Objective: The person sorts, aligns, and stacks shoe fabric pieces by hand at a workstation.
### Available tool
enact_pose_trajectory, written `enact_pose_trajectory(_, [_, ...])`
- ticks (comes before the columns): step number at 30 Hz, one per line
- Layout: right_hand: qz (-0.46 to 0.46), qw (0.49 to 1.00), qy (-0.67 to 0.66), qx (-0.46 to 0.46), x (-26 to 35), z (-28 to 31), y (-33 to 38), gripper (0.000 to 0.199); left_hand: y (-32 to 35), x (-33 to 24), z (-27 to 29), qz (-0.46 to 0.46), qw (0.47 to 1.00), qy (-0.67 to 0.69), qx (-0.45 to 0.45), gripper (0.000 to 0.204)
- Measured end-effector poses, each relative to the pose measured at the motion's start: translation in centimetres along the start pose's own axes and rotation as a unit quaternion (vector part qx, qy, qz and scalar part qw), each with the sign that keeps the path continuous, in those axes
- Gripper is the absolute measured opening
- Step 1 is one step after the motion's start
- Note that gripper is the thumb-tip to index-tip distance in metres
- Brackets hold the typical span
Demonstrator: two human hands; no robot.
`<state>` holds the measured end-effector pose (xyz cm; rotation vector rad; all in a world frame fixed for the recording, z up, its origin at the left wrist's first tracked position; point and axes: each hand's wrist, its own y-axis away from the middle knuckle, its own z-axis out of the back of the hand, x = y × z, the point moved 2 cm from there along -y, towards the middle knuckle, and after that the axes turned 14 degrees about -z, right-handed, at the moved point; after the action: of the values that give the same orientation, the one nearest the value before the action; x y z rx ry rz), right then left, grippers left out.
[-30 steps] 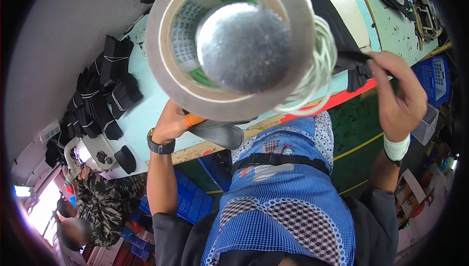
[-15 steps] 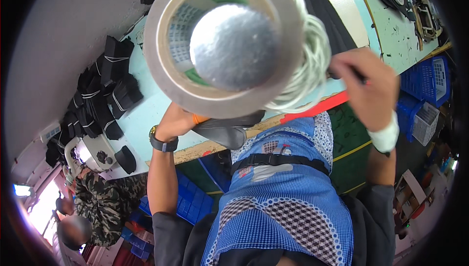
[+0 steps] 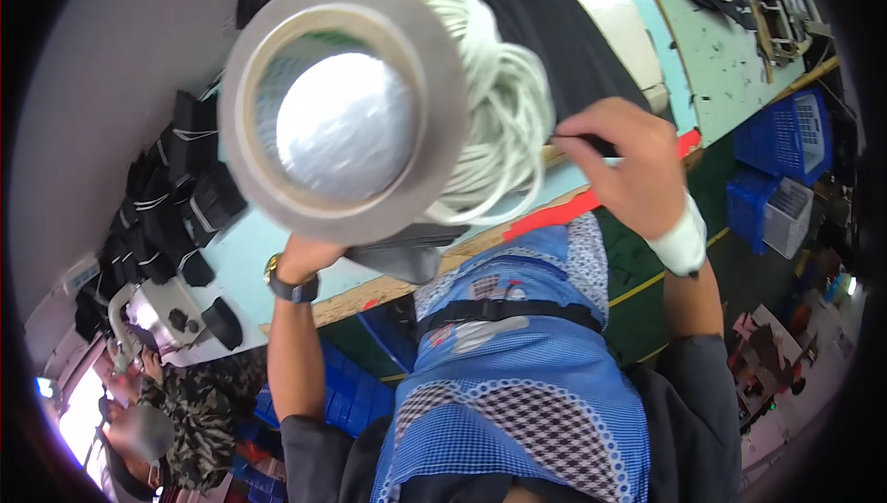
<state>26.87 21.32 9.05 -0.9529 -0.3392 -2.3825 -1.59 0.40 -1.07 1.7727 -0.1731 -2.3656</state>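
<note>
My right hand (image 3: 633,170), white wrapping at its wrist, is closed in a pinch at the table's front edge, beside a bundle of white cord (image 3: 499,101). Something dark shows between its thumb and fingers; its kind is not clear. My left hand (image 3: 309,258), wearing a watch, is at the front edge by a stack of dark grey and black flat pieces (image 3: 402,261). A large tape roll (image 3: 430,147) looms close to the view and hides the left fingers. Long black material (image 3: 573,36) lies on the table beyond my right hand.
Bundles of black pieces (image 3: 194,133) tied with white bands line the table's left side. A white machine (image 3: 157,314) stands at front left near a person in camouflage (image 3: 203,411). Blue crates (image 3: 785,138) are at right; black reels and tools lie far right.
The tape roll and cord have shifted left in view, showing more of the cord and black material. My right hand, blurred before, has moved left and down beside the cord.
</note>
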Motion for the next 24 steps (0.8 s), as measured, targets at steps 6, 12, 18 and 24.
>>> enact_pose_trajectory(6, [0.112, 0.963, 0.185, -0.159, 1.0, 2.4, -0.4, 0.021, 2.0, 2.0, 2.7, 0.060, 0.997, 0.044, 0.013, 0.023])
enact_pose_trajectory(12, [0.090, 0.994, 0.057, 0.040, -0.3, -4.4, -0.2, 0.035, -2.4, -4.1, -0.2, -0.009, 1.000, 0.015, 0.023, 0.011])
enact_pose_trajectory(18, [0.022, 0.996, -0.032, 0.083, -1.3, -3.2, -0.2, 0.022, -1.9, -1.1, -1.4, 0.023, 0.999, -0.006, 0.028, 0.028])
enact_pose_trajectory(24, [0.075, 0.969, 0.166, -0.168, 1.0, 4.3, 0.4, 0.020, 0.4, 0.1, 0.9, 0.035, 0.998, 0.040, -0.017, 0.010])
